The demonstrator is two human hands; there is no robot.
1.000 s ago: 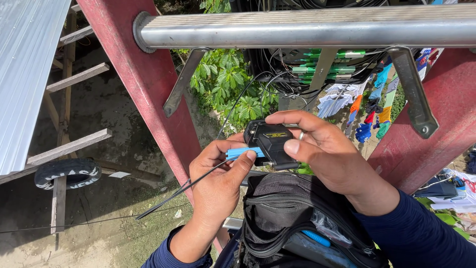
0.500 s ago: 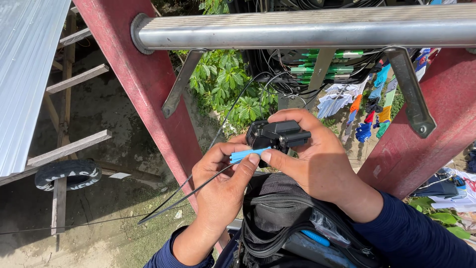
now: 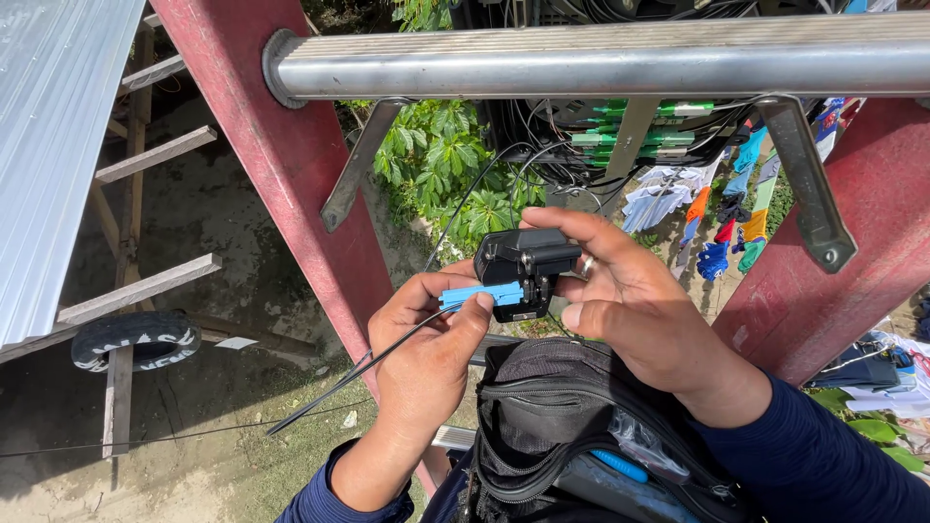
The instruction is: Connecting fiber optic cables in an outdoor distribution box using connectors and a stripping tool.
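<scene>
Pinched between thumb and forefinger of the left hand [image 3: 426, 358] was a blue holder [image 3: 481, 293] carrying a thin black cable [image 3: 358, 366]. The right hand [image 3: 635, 310] was closed around a small black tool [image 3: 523, 266], fingers over its top and far side, thumb underneath.

The holder's long axis lay nearly level, running left to right, with a slight rise toward the tool. Its right end met the tool's left face at about mid-height; whether it was fully seated in the tool could not be told. The cable trailed from the holder's left end, down and to the left past the left wrist.

The tool therefore lay directly to the right of the left-hand grip, in line with the holder's long axis. The left hand was the nearer to the holder; the right hand touched only the tool.

Both hands were held just above an open black bag [image 3: 572, 426] at the person's front, below the metal rung [image 3: 601, 63] of a red ladder [image 3: 291, 165].
</scene>
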